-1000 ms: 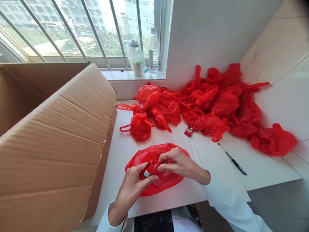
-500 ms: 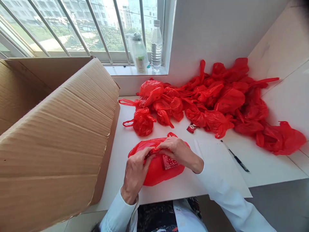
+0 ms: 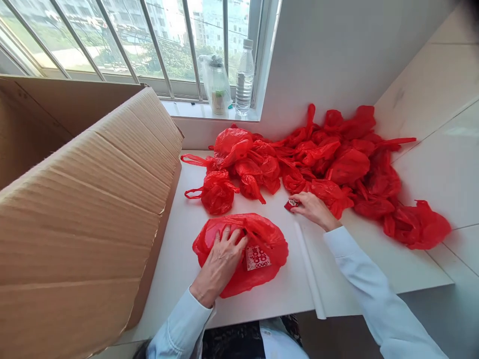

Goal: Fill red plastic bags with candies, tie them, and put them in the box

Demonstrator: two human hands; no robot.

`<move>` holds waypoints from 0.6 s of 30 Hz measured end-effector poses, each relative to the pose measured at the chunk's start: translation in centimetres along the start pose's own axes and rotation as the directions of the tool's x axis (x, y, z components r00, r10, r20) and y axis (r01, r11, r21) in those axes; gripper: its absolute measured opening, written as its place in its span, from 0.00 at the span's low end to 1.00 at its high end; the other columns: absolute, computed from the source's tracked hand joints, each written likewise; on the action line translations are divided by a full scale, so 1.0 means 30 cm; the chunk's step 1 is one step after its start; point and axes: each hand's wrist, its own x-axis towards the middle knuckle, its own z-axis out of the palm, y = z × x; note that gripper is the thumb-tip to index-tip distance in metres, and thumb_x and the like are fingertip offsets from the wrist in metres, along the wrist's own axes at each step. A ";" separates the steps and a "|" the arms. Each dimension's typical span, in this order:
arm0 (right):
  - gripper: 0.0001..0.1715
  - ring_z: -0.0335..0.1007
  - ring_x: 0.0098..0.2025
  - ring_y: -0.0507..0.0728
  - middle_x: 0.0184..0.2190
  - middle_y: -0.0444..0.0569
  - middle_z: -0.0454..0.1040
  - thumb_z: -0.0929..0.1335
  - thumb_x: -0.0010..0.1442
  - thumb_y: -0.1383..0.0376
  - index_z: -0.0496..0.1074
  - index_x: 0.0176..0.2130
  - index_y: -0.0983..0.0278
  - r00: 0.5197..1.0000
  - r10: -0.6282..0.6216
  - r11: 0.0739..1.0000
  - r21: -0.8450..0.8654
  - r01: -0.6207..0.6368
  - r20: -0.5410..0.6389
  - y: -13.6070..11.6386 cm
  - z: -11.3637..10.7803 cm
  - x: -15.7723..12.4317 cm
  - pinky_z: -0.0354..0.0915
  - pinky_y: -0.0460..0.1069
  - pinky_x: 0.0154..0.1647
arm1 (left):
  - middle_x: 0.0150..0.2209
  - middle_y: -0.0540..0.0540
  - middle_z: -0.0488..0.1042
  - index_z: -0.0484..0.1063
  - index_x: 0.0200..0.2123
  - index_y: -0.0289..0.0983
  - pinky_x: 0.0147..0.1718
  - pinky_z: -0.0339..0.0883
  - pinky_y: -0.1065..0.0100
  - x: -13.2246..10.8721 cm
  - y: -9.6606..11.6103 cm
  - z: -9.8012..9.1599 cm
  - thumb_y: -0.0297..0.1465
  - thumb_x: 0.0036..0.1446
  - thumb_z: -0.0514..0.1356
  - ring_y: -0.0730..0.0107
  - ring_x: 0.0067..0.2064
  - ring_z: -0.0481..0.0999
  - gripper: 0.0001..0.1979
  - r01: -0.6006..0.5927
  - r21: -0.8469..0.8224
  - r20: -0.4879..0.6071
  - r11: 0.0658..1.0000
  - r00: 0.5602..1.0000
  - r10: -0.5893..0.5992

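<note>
A red plastic bag (image 3: 228, 286) lies on the white table in front of me, with a printed red-and-white packet (image 3: 258, 258) showing through its side. My left hand (image 3: 223, 254) rests on top of this bag near its gathered opening, fingers spread and bent. Farther right, my right hand (image 3: 312, 207) has its thumb and fingers on a small dark red wrapped packet (image 3: 292, 204), still at table level. That packet is partly covered by the fingertips. Just behind the right hand sits a knotted red bag (image 3: 331, 192).
Several tied red bags (image 3: 346, 167) are heaped along the wall. A large open cardboard box (image 3: 86, 214) stands at the left. On the windowsill are a water bottle (image 3: 244, 80) and a bagged cup (image 3: 217, 89). A white sheet with a curled edge (image 3: 310, 269) lies at the right.
My right hand has left the front bag's top and reached right and away to the small packet. My left hand has loosened from its pinch and spread on the bag. The view has shifted slightly.
</note>
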 end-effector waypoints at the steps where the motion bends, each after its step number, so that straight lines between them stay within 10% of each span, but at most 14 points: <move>1: 0.18 0.71 0.44 0.60 0.40 0.53 0.76 0.73 0.52 0.64 0.77 0.44 0.64 1.000 0.009 1.000 -0.021 -0.009 0.003 0.011 0.029 0.003 0.66 0.52 0.45 | 0.50 0.38 0.71 0.70 0.48 0.38 0.47 0.67 0.46 0.015 -0.003 -0.005 0.19 0.62 0.46 0.50 0.54 0.69 0.18 0.020 0.024 -0.016 0.999 1.000 -0.020; 8: 0.14 0.72 0.44 0.61 0.43 0.58 0.75 0.66 0.59 0.69 0.75 0.44 0.68 0.999 0.052 0.999 0.014 -0.052 0.001 0.011 0.112 -0.035 0.66 0.55 0.45 | 0.52 0.40 0.72 0.69 0.51 0.34 0.49 0.69 0.55 0.015 -0.007 -0.111 0.19 0.63 0.45 0.56 0.54 0.70 0.18 -0.027 -0.041 -0.029 0.999 0.999 0.026; 13: 0.17 0.76 0.44 0.58 0.44 0.55 0.77 0.61 0.65 0.66 0.69 0.51 0.66 0.996 0.061 0.976 0.213 -0.047 -0.059 -0.080 -0.023 -0.121 0.69 0.53 0.47 | 0.49 0.41 0.74 0.70 0.49 0.34 0.50 0.70 0.60 -0.110 -0.017 -0.117 0.20 0.63 0.51 0.60 0.52 0.70 0.15 -0.049 -0.026 -0.417 0.998 0.908 0.034; 16: 0.15 0.77 0.45 0.56 0.44 0.51 0.78 0.61 0.66 0.63 0.69 0.51 0.62 0.977 -0.147 0.757 0.653 0.012 0.153 -0.244 -0.126 -0.221 0.72 0.51 0.46 | 0.58 0.37 0.64 0.74 0.46 0.38 0.55 0.65 0.50 -0.175 -0.007 -0.081 0.22 0.59 0.57 0.48 0.61 0.61 0.13 0.125 -0.015 -0.566 0.992 0.817 -0.111; 18: 0.14 0.77 0.45 0.55 0.45 0.49 0.78 0.63 0.66 0.66 0.71 0.49 0.60 0.862 -0.392 0.642 0.767 0.005 0.322 -0.378 -0.143 -0.278 0.72 0.49 0.47 | 0.63 0.37 0.55 0.74 0.47 0.40 0.57 0.62 0.44 -0.198 0.003 -0.051 0.24 0.59 0.58 0.42 0.64 0.54 0.13 0.261 -0.078 -0.517 0.962 0.814 -0.263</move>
